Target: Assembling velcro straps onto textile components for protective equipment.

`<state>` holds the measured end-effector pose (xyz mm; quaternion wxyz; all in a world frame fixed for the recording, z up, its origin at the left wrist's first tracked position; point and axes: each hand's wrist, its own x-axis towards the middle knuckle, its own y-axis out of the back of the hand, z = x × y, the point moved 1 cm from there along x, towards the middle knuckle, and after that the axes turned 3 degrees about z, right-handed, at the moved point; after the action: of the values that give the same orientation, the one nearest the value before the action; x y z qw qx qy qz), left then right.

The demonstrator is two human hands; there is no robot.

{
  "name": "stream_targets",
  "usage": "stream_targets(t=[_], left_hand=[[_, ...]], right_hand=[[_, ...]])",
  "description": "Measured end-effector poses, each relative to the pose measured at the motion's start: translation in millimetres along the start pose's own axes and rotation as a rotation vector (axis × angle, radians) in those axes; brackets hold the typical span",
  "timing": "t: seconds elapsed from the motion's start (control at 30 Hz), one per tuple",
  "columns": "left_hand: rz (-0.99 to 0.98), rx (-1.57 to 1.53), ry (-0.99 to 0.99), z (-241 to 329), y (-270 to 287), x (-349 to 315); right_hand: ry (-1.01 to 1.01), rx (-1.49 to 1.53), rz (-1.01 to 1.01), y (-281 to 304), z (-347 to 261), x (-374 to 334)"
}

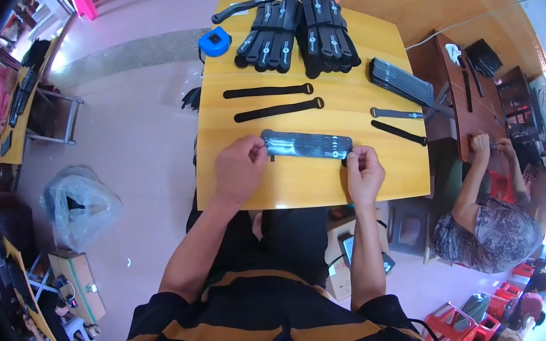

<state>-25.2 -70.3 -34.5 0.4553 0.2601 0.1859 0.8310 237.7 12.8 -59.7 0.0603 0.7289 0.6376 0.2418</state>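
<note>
On the yellow table, near its front edge, lies a flat stack of black hook-and-loop straps with a shiny face. My left hand pinches the stack's left end, its fingers closed. At the other end, my right hand grips the lower right corner between thumb and fingers. Beyond the stack, two loose black straps lie crosswise, one above the other. To the right are two more loose straps, a grey-faced strap and a black strap.
Bundled straps and a second bundle lie at the far edge, beside a blue tape measure. A neat strap row sits at the right. Another person works at a brown table there. A clear plastic bag rests on the floor.
</note>
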Motion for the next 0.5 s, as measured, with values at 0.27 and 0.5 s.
stream_targets(t=[0.27,0.5], left_hand=[[-0.004,0.0,0.048,2.0,2.6,0.8],[-0.022,-0.021,0.069,3.0,2.8,1.7]], right_hand=[[-0.018,-0.04,-0.025,-0.2,-5.8,-0.7],[-0.021,-0.057,-0.009,1.4,-5.0,-0.2]])
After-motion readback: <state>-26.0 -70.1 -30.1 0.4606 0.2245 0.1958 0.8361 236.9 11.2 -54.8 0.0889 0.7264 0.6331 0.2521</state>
